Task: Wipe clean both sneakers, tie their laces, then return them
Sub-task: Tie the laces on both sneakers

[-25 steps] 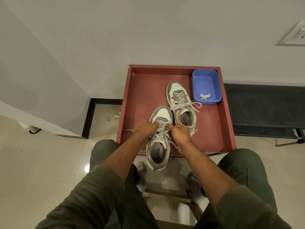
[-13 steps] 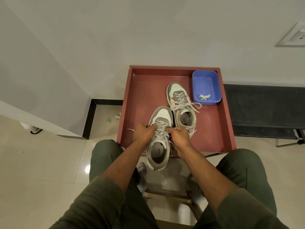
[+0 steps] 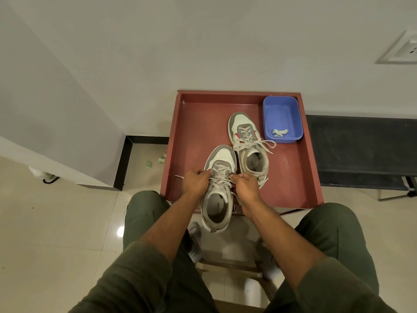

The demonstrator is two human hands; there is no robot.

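Note:
Two grey and white sneakers stand on a red-brown tray table [image 3: 198, 123]. The near sneaker [image 3: 217, 206] hangs its heel over the table's front edge. My left hand [image 3: 195, 182] pinches its lace on the left side, and a loose lace end [image 3: 179, 176] sticks out past that hand. My right hand [image 3: 246, 185] pinches the lace on the right side. The far sneaker [image 3: 249, 146] sits behind it, its laces tied in a bow.
A blue plastic tub [image 3: 282, 118] with a crumpled wipe [image 3: 279, 132] inside stands at the table's back right corner. A dark bench [image 3: 361, 150] runs to the right. Green scraps [image 3: 155, 161] lie on the floor left of the table. My knees flank the table.
Both hands have drawn slightly apart along the near sneaker's laces and shifted a little toward me. The far sneaker has not moved.

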